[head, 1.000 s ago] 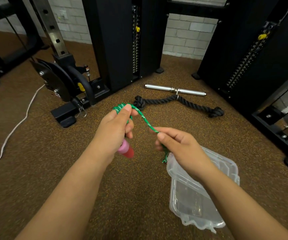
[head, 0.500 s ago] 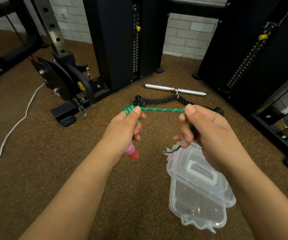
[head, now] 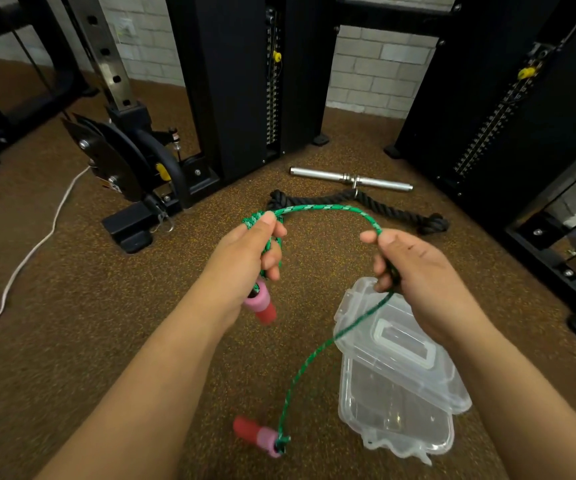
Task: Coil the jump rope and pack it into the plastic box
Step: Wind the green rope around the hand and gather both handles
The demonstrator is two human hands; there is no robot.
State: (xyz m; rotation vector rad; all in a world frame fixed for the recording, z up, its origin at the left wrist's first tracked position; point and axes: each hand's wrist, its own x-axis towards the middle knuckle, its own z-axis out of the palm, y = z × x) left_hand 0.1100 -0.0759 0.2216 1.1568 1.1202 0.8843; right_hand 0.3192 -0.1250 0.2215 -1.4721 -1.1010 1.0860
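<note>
A green braided jump rope [head: 328, 208] arcs between my two hands. My left hand [head: 248, 258] grips several gathered loops of it, and one pink-and-red handle [head: 262, 304] hangs below that fist. My right hand [head: 414, 268] is closed on the rope farther along. From it the rope drops down to the second pink-and-red handle [head: 257, 434], which hangs low near the floor. The clear plastic box [head: 397, 420] lies on the floor under my right forearm, its lid [head: 400, 344] hinged open.
A black thick rope attachment [head: 383, 206] and a chrome bar handle [head: 348, 178] lie on the brown speckled floor ahead. Black cable-machine towers [head: 238, 81] stand behind. A pulley base [head: 123, 168] sits at the left, with a white cord [head: 33, 244] trailing across the floor.
My right hand has slid along the rope and let slack through, so the taut stretch became an arc. The second handle dropped from near my right hand to low near the floor.
</note>
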